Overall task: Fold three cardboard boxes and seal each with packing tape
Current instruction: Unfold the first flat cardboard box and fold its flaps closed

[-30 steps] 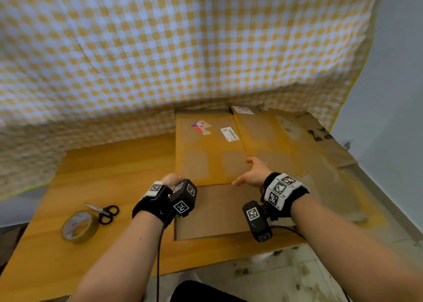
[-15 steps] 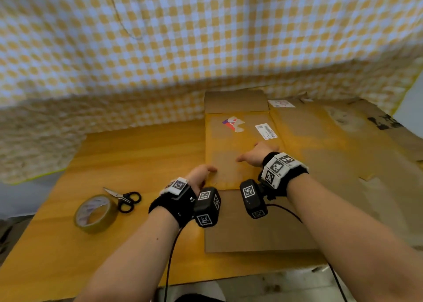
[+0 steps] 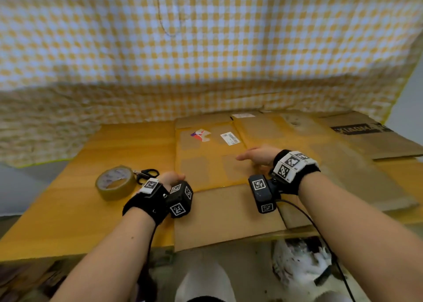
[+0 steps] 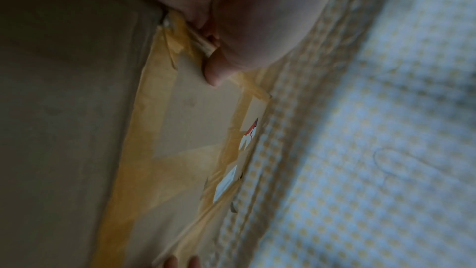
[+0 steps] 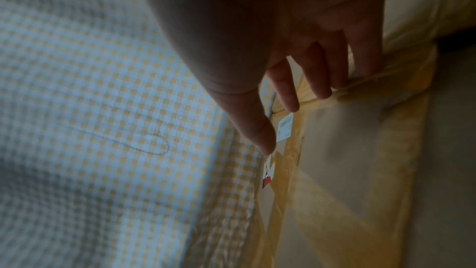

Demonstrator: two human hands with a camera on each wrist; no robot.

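Observation:
A flattened cardboard box (image 3: 206, 159), striped with yellow tape and carrying a white label, lies on the wooden table (image 3: 80, 221); its near flap overhangs the front edge. My left hand (image 3: 171, 179) pinches the box's left edge, thumb on top (image 4: 213, 72). My right hand (image 3: 251, 156) lies on the box's right part, fingers straight and fingertips (image 5: 291, 103) touching the cardboard. A roll of packing tape (image 3: 115, 182) lies to the left of my left hand.
Black-handled scissors (image 3: 146, 174) lie between the tape roll and my left hand. More flattened cardboard (image 3: 366, 146) covers the table's right side. A yellow checked cloth (image 3: 206, 49) hangs behind the table. Bare wood shows at the left.
The box has slid left and toward me with both hands on it; its left edge now lies close to the tape roll and scissors, and its near flap hangs over the table's front.

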